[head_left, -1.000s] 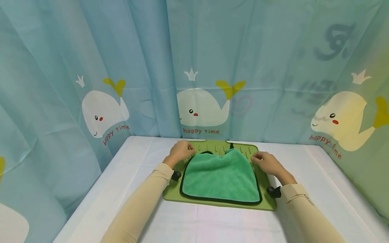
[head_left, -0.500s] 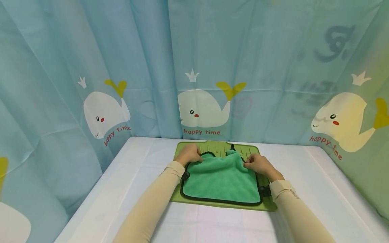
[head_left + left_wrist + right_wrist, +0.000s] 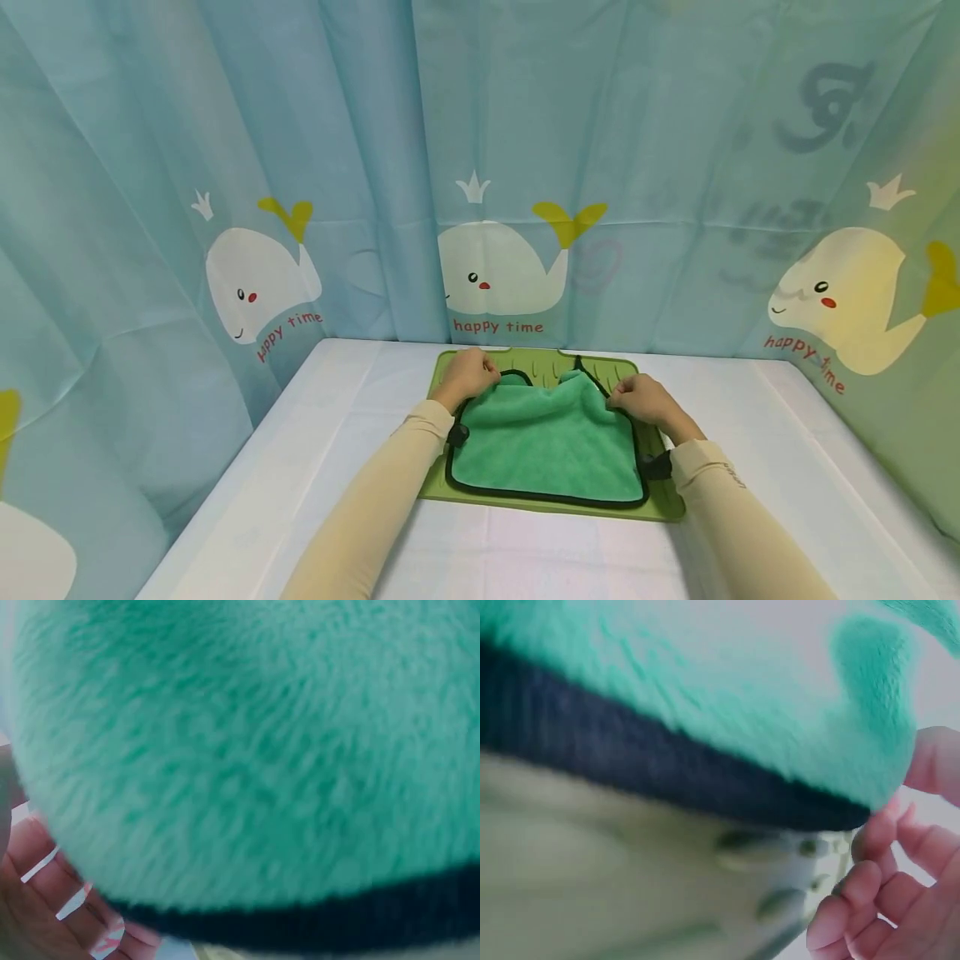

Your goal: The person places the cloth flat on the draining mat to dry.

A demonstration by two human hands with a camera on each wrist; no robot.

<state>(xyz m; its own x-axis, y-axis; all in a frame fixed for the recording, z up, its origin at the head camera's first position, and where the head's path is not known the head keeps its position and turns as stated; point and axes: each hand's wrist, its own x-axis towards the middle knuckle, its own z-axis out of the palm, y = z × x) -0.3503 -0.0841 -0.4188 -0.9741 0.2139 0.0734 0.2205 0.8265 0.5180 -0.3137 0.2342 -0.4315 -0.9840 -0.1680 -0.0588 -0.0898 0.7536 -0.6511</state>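
Green board (image 3: 670, 506): flat on white table (image 3: 337, 433); we see green cloth (image 3: 547, 450) lying on it, dark trim (image 3: 652, 757) round the edge, far side bunched.
Left hand (image 3: 468, 375): arm stretched forward, pinching cloth's far-left edge.
Right hand (image 3: 648, 400): angled inward, pinching far-right edge.
Left wrist view: mostly cloth; fingertips hidden from us.
Right wrist view: shows us the pinch close up, blurred board ridges beneath.

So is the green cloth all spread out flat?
Not completely: the green cloth is mostly spread over the mat, its near part smooth, but its far side is rumpled into folds.
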